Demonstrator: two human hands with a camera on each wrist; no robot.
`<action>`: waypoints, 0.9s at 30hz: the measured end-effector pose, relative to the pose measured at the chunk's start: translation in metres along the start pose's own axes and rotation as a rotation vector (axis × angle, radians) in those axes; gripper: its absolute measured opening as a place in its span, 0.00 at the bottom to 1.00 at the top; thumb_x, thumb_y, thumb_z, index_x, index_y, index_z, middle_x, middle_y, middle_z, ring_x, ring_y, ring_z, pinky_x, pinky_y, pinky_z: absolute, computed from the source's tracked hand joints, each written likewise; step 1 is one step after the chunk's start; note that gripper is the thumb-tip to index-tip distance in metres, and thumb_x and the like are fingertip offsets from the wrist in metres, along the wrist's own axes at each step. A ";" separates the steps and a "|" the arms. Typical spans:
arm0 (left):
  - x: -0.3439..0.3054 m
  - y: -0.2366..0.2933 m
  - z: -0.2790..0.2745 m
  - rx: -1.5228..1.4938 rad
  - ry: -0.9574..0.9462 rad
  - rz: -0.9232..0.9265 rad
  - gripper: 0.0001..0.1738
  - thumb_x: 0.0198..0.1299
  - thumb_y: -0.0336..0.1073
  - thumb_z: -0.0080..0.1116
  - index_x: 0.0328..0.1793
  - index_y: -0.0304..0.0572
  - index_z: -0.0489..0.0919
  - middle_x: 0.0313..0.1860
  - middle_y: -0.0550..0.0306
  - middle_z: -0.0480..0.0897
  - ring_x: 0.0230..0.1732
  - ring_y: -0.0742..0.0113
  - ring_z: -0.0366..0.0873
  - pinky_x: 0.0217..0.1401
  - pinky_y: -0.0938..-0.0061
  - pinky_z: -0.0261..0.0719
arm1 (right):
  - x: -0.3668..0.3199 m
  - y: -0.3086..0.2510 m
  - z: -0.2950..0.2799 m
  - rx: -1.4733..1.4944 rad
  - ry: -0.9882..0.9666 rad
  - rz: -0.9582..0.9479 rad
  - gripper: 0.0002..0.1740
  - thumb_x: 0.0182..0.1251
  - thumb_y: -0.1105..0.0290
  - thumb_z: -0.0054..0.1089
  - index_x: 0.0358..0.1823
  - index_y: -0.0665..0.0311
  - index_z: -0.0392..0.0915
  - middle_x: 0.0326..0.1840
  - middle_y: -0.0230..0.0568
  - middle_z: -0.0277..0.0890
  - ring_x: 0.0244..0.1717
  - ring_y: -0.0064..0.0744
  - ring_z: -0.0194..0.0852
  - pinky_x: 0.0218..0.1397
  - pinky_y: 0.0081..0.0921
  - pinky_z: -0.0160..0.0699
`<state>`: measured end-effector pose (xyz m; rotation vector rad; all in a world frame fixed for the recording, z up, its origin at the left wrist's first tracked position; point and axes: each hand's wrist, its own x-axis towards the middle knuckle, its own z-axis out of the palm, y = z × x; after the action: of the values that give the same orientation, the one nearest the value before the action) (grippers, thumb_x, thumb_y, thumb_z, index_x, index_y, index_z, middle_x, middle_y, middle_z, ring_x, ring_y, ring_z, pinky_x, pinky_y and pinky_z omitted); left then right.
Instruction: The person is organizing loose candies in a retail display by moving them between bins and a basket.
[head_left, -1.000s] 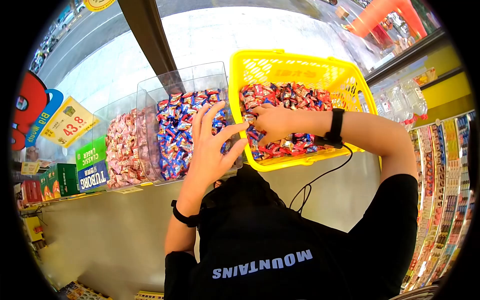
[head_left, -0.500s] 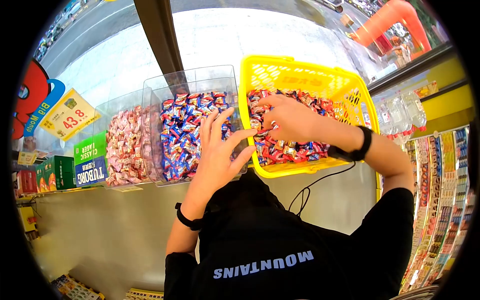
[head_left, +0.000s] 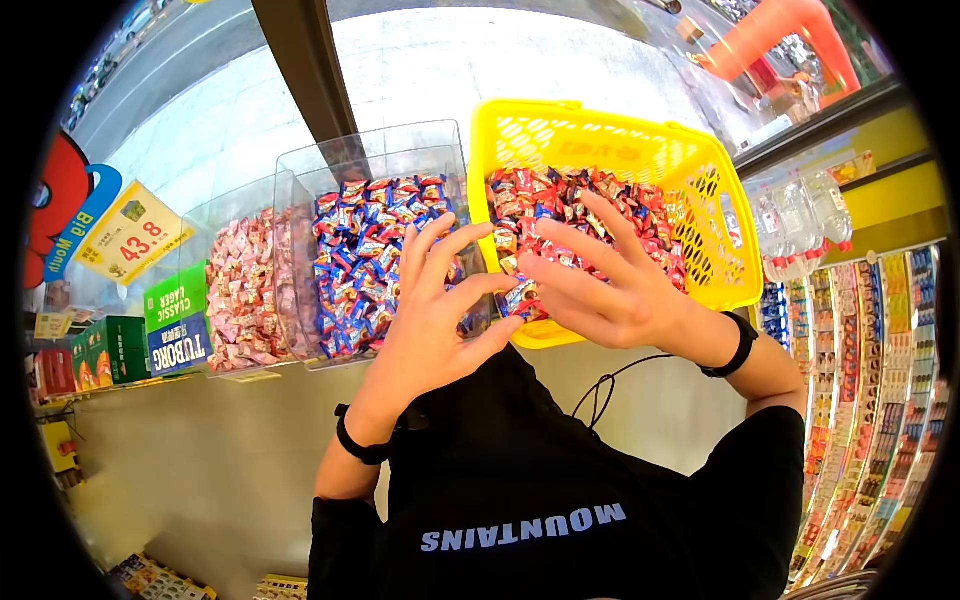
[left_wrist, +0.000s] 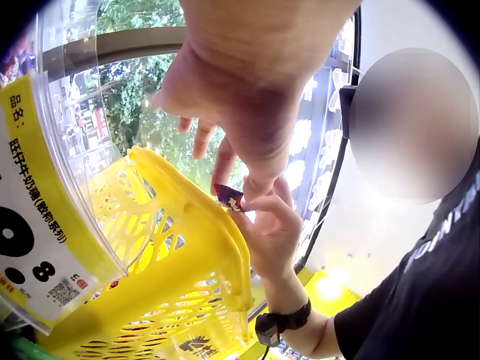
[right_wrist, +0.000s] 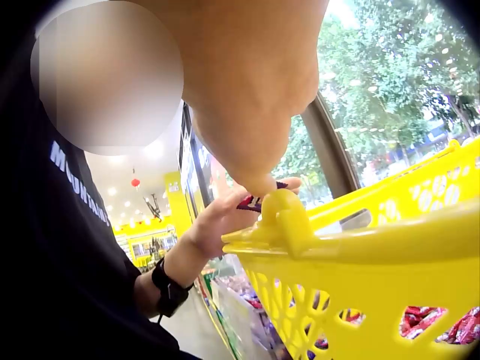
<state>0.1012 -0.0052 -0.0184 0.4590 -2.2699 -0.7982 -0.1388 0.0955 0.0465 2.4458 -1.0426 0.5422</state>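
In the head view my left hand (head_left: pixel 430 315) and right hand (head_left: pixel 615 290) meet at the near left corner of a yellow shopping basket (head_left: pixel 725 300). Between their fingertips is a small wrapped candy (left_wrist: pixel 229 197), dark with red; the wrist views show fingers and thumbs of both hands pinching it. The same candy (right_wrist: pixel 250 202) appears just beyond the basket's corner in the right wrist view. My right hand covers part of the red-wrapped candies (head_left: pixel 525 190) heaped in the basket. Left of it, a clear bin (head_left: pixel 370 150) holds blue, red and white wrapped candies (head_left: pixel 365 260).
Another clear bin of pink-wrapped candies (head_left: pixel 245 290) stands farther left, next to a green and blue Tuborg box (head_left: pixel 178 320) and a yellow price sign (head_left: pixel 132 235). Water bottles (head_left: pixel 805 225) stand behind the basket's right side. Glass windows run along the back, hanging packets at right.
My right hand has come out of the candy heap, moving toward me and to my left hand, with a candy now between both hands. The left hand has stayed near the basket's left edge.
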 end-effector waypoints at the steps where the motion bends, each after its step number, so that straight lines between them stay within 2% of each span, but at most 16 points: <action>1: 0.000 0.000 -0.001 0.003 0.002 -0.006 0.22 0.53 0.39 0.82 0.56 0.51 0.93 0.81 0.47 0.75 0.88 0.36 0.59 0.89 0.39 0.55 | 0.000 -0.001 0.002 -0.015 0.012 -0.012 0.05 0.59 0.69 0.74 0.35 0.61 0.88 0.69 0.39 0.83 0.77 0.53 0.78 0.81 0.75 0.71; 4: -0.004 0.002 -0.002 0.071 0.040 -0.024 0.19 0.49 0.37 0.83 0.50 0.51 0.94 0.79 0.49 0.78 0.87 0.36 0.61 0.88 0.39 0.57 | -0.002 -0.002 0.009 -0.036 0.033 -0.046 0.04 0.59 0.70 0.74 0.35 0.59 0.87 0.70 0.40 0.82 0.77 0.53 0.78 0.82 0.75 0.69; 7: -0.008 -0.003 -0.005 0.083 0.116 0.007 0.18 0.46 0.35 0.83 0.46 0.52 0.93 0.75 0.50 0.80 0.86 0.37 0.64 0.87 0.40 0.60 | 0.006 0.009 0.007 0.114 -0.071 0.019 0.04 0.60 0.70 0.73 0.34 0.58 0.86 0.73 0.42 0.80 0.80 0.54 0.74 0.85 0.75 0.64; 8: -0.011 -0.006 -0.006 0.083 0.181 0.015 0.18 0.45 0.33 0.83 0.45 0.52 0.92 0.73 0.52 0.82 0.84 0.37 0.66 0.86 0.40 0.62 | 0.005 0.014 0.012 0.158 -0.142 0.093 0.06 0.61 0.68 0.74 0.36 0.58 0.86 0.76 0.46 0.77 0.83 0.55 0.68 0.88 0.72 0.57; 11: -0.027 -0.025 -0.013 0.138 0.257 -0.057 0.17 0.46 0.35 0.83 0.44 0.53 0.91 0.70 0.54 0.83 0.82 0.39 0.69 0.88 0.34 0.56 | -0.004 0.033 0.030 0.310 -0.328 0.236 0.09 0.61 0.66 0.74 0.42 0.58 0.89 0.78 0.49 0.73 0.85 0.56 0.64 0.89 0.66 0.55; 12: -0.032 -0.034 -0.014 0.220 0.258 -0.055 0.17 0.47 0.35 0.83 0.44 0.53 0.91 0.71 0.54 0.82 0.83 0.38 0.68 0.89 0.34 0.55 | -0.012 0.039 0.037 0.304 -0.454 0.238 0.14 0.60 0.63 0.76 0.48 0.54 0.92 0.80 0.50 0.71 0.86 0.57 0.62 0.87 0.61 0.59; 15: -0.054 -0.060 -0.014 0.367 0.196 -0.125 0.16 0.49 0.33 0.82 0.46 0.50 0.91 0.72 0.52 0.82 0.84 0.38 0.67 0.87 0.37 0.59 | -0.014 0.052 0.053 0.488 -0.759 0.254 0.21 0.58 0.66 0.81 0.54 0.52 0.93 0.84 0.50 0.65 0.89 0.58 0.57 0.89 0.61 0.57; 16: -0.059 -0.066 -0.013 0.397 0.144 -0.133 0.18 0.53 0.36 0.82 0.51 0.49 0.91 0.74 0.52 0.81 0.84 0.38 0.65 0.89 0.36 0.54 | -0.012 0.052 0.058 0.458 -0.879 0.239 0.26 0.57 0.64 0.80 0.61 0.50 0.92 0.86 0.52 0.62 0.89 0.61 0.54 0.89 0.59 0.57; 19: -0.064 -0.068 -0.005 0.388 0.095 -0.257 0.20 0.58 0.40 0.80 0.57 0.50 0.90 0.77 0.51 0.78 0.85 0.37 0.64 0.90 0.35 0.51 | -0.014 0.053 0.080 0.500 -1.042 0.215 0.28 0.58 0.62 0.80 0.63 0.49 0.91 0.85 0.51 0.64 0.87 0.62 0.56 0.88 0.58 0.59; 22: -0.062 -0.071 -0.001 0.424 0.101 -0.233 0.21 0.62 0.41 0.77 0.61 0.51 0.89 0.79 0.50 0.76 0.85 0.37 0.63 0.91 0.33 0.48 | -0.018 0.051 0.105 0.537 -1.068 0.232 0.28 0.57 0.62 0.80 0.62 0.50 0.91 0.83 0.52 0.66 0.85 0.60 0.58 0.86 0.58 0.62; 25: -0.066 -0.075 -0.001 0.436 0.096 -0.240 0.20 0.62 0.41 0.76 0.60 0.51 0.89 0.79 0.50 0.76 0.85 0.37 0.63 0.91 0.31 0.48 | -0.028 0.049 0.122 0.477 -0.950 0.227 0.25 0.55 0.62 0.80 0.57 0.37 0.93 0.77 0.43 0.72 0.84 0.54 0.62 0.82 0.59 0.66; 27: -0.068 -0.076 -0.001 0.446 0.109 -0.239 0.20 0.62 0.40 0.76 0.60 0.52 0.89 0.79 0.50 0.76 0.86 0.37 0.63 0.91 0.31 0.48 | -0.029 0.049 0.127 0.485 -0.971 0.259 0.25 0.54 0.60 0.82 0.57 0.35 0.94 0.78 0.44 0.71 0.84 0.53 0.61 0.83 0.59 0.63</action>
<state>0.1573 -0.0276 -0.1000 0.9680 -2.3130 -0.3580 -0.1706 0.0150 -0.0627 3.0854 -1.7617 -0.4698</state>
